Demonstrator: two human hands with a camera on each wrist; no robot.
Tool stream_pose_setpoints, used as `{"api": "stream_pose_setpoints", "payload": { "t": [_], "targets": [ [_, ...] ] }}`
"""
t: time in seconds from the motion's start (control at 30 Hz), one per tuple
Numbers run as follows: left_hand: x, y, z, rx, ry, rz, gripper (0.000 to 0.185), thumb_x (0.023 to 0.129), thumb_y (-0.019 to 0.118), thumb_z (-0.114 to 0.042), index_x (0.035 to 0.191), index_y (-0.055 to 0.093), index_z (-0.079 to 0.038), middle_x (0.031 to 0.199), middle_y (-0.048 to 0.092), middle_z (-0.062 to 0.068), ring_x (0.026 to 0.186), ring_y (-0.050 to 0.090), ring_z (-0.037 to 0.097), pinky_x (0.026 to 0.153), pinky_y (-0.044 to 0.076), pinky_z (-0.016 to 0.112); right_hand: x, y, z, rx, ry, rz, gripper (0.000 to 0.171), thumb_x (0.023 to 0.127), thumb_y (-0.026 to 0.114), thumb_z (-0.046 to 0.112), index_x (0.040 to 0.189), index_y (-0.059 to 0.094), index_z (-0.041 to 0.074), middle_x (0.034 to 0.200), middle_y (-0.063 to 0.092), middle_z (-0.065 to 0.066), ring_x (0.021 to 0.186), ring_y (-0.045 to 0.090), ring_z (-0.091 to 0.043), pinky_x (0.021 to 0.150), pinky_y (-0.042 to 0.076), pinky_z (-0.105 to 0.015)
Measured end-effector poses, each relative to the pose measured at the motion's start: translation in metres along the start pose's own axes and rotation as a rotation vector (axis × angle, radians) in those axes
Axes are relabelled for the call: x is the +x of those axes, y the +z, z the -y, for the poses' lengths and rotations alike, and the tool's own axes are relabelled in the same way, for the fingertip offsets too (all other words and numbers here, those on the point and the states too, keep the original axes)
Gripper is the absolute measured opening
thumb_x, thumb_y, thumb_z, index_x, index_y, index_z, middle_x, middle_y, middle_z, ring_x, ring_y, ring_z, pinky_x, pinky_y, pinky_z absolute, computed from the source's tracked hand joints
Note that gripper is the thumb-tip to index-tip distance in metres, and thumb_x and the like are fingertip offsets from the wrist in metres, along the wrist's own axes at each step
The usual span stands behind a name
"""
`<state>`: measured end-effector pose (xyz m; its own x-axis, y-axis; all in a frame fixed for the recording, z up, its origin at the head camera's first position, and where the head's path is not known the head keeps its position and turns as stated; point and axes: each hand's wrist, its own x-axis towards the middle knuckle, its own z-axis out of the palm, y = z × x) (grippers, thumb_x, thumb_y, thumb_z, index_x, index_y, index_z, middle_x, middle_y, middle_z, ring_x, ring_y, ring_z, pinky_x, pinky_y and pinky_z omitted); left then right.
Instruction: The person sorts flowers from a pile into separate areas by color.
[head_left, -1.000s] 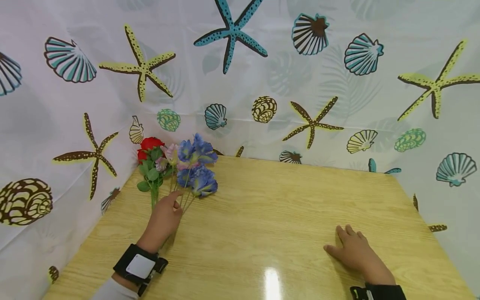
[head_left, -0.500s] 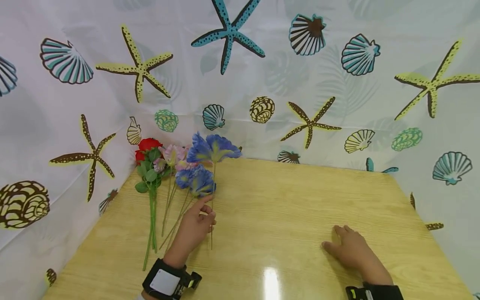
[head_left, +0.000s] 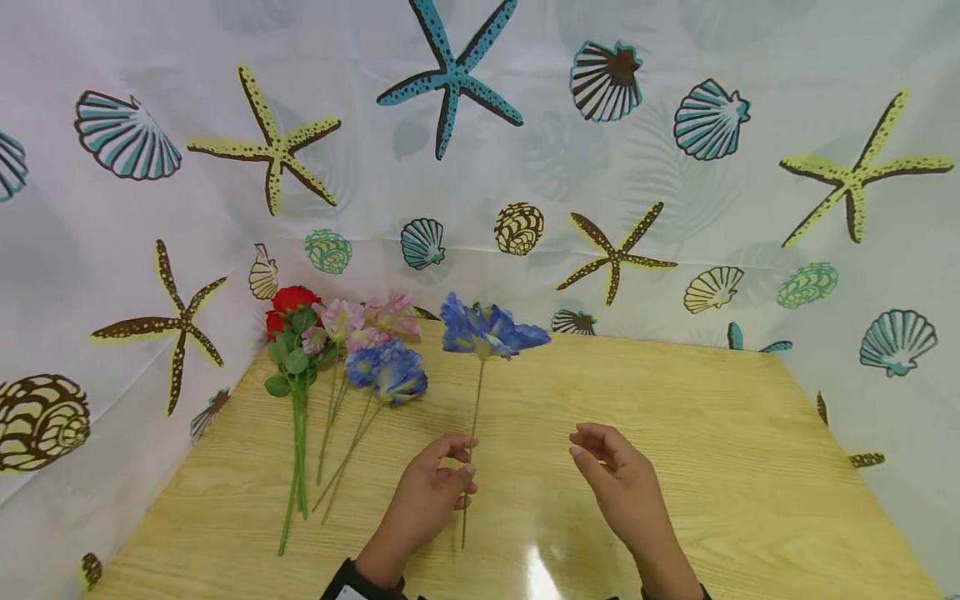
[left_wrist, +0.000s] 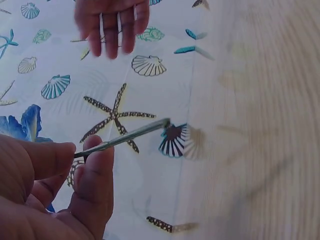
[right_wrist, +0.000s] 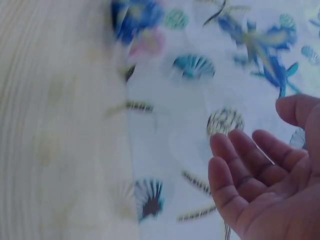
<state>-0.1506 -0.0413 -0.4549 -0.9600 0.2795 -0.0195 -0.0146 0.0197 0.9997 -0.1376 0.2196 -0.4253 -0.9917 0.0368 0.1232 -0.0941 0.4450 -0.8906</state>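
In the head view my left hand pinches the thin stem of a blue artificial flower, held upright over the table's middle. Close up, the left wrist view has the stem between thumb and fingers, its cut end sticking out. My right hand hovers to the right of that flower, apart from it, fingers loosely bent and holding nothing. The right wrist view shows the right palm turned up, with the blue bloom blurred beyond it.
On the left of the wooden table lie red roses with green stems, pink flowers and another blue flower. A white cloth printed with shells and starfish stands round the back and sides.
My left hand has drawn one blue flower away from the bunch, rightward and nearer. The right hand has lifted from the table and moved left towards it.
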Motion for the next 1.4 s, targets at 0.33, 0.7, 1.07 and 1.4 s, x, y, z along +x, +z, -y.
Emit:
{"api": "stream_pose_setpoints", "payload": {
  "t": [0.33,0.7,1.07,1.4],
  "targets": [
    [-0.015,0.038,0.003,-0.005,0.038,0.274,0.023,0.102,0.058,-0.012,0.123,0.065,-0.007,0.099,0.061,0.006,0.079,0.066,0.025,0.065,0.054,0.028,-0.014,0.031,0.03,0.279,-0.011,0.026,0.032,0.1,0.061,0.014,0.132,0.055,0.013,0.121,0.059,-0.009,0.101,0.064,-0.021,0.082,0.054,-0.032],
    [-0.015,0.049,0.005,-0.068,-0.019,0.287,0.019,0.101,0.058,-0.011,0.113,0.065,0.001,0.095,0.066,0.013,0.079,0.066,0.019,0.066,0.054,0.027,-0.017,0.036,0.032,0.28,-0.127,-0.101,0.012,0.098,0.058,-0.001,0.108,0.063,0.001,0.1,0.061,-0.011,0.085,0.065,-0.018,0.068,0.057,-0.032],
    [-0.015,0.056,0.023,-0.078,-0.018,0.294,0.021,0.103,0.057,-0.02,0.109,0.066,-0.002,0.089,0.067,0.004,0.078,0.065,0.016,0.067,0.053,0.028,-0.014,0.036,0.026,0.181,-0.055,-0.129,0.03,0.1,0.061,0.014,0.13,0.062,0.011,0.1,0.063,-0.009,0.081,0.065,-0.017,0.066,0.057,-0.031],
    [-0.014,0.022,0.025,0.183,0.092,0.179,0.025,0.102,0.058,-0.028,0.112,0.067,-0.008,0.102,0.067,0.001,0.089,0.062,0.012,0.074,0.051,0.027,0.003,-0.011,-0.013,-0.141,0.064,-0.155,0.036,0.103,0.056,0.016,0.139,0.056,0.011,0.106,0.063,-0.012,0.078,0.063,-0.013,0.062,0.055,-0.027]
  ]
}}
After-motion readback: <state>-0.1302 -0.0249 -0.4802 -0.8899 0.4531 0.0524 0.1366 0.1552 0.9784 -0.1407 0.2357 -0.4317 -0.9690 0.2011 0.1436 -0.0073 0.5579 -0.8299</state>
